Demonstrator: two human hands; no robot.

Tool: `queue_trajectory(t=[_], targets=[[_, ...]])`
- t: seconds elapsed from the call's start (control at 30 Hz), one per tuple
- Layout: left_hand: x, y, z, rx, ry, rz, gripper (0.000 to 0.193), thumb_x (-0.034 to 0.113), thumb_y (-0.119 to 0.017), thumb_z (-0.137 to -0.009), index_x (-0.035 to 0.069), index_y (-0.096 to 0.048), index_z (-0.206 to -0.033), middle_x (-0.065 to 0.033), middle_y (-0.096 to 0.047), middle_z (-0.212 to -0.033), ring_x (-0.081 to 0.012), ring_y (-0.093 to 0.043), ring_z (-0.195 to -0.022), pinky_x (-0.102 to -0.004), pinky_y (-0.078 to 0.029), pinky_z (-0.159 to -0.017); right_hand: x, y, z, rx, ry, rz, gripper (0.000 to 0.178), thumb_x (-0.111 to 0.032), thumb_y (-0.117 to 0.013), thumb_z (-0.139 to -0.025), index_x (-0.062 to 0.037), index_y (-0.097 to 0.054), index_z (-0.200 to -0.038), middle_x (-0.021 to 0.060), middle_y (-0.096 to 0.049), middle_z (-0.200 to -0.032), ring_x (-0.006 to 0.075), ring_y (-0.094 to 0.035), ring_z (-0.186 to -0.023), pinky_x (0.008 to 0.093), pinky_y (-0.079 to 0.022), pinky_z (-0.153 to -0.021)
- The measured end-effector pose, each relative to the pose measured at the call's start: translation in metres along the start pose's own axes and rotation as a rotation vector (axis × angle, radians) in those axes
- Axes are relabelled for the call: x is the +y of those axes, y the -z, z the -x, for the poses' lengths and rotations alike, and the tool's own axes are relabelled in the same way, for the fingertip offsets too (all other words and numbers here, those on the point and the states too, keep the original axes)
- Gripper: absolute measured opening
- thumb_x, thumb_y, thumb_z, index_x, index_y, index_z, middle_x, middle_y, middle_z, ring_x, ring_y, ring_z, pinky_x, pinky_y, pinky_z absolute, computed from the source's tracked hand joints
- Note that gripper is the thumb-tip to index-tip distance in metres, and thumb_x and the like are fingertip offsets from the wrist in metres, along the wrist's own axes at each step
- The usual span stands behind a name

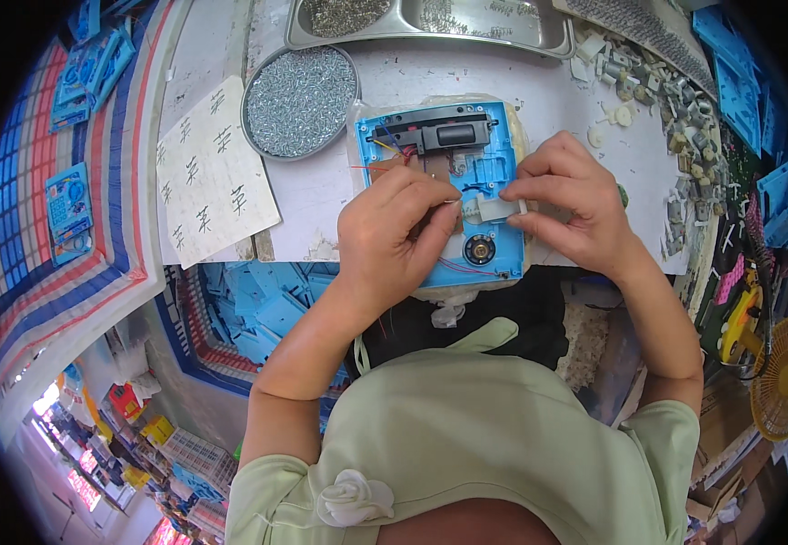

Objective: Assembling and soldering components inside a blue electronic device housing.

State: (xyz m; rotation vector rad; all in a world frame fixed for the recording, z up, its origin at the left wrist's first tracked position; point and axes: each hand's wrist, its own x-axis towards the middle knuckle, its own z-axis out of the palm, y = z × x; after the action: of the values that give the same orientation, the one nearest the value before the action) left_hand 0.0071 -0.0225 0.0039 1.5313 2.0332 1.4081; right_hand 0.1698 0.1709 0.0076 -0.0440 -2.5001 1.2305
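Note:
A blue plastic casing (507,123) of a toy or device lies open-side up in front of me. Inside are a long black plastic module (455,135), a round black speaker-like disc (479,249) and thin red, blue and yellow wires. My right hand (575,204) pinches a small translucent white plastic part (495,210) over the casing's right side, between thumb and fingers. My left hand (394,222) is closed over the casing's left side, thumb and index fingertip together near the white part. What sits in that pinch is too small to make out.
A round tray of small metal screws or pins (300,102) stands to the left, beside a handwritten paper sheet (215,173). A divided metal tray (430,38) holds springs at the back. Loose small motors and white gears (675,136) lie right. Blue casings (267,295) fill a bin below.

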Motion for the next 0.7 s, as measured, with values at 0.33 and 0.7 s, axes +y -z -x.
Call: queue_trajectory(t=[0.33,0.7], targets=[[0.001,-0.001,0.003,-0.014,-0.003,-0.051,0.016,0.001,-0.077,-0.078,0.006,-0.071,-0.092,-0.0079,-0.068,-0.085,-0.0264,-0.067,-0.075,-0.0352,-0.053,-0.064,-0.019,-0.009,-0.007,-0.073,-0.035,0.160,0.025,-0.006,-0.080,-0.069,-0.0068,-0.072,-0.092,0.0067,-0.064,-0.094,0.0299,-0.056,-0.092,0.0389,-0.050,-0.079],[0.007,0.006,-0.002,-0.153,-0.057,-0.127,0.019,0.002,-0.078,-0.078,0.005,-0.072,-0.095,-0.0095,-0.067,-0.091,-0.0262,-0.068,-0.076,-0.0349,-0.054,-0.064,-0.022,-0.012,-0.001,-0.048,-0.128,0.145,0.017,-0.011,-0.079,-0.073,-0.0082,-0.074,-0.089,0.0071,-0.065,-0.095,0.0296,-0.057,-0.095,0.0400,-0.049,-0.084]])
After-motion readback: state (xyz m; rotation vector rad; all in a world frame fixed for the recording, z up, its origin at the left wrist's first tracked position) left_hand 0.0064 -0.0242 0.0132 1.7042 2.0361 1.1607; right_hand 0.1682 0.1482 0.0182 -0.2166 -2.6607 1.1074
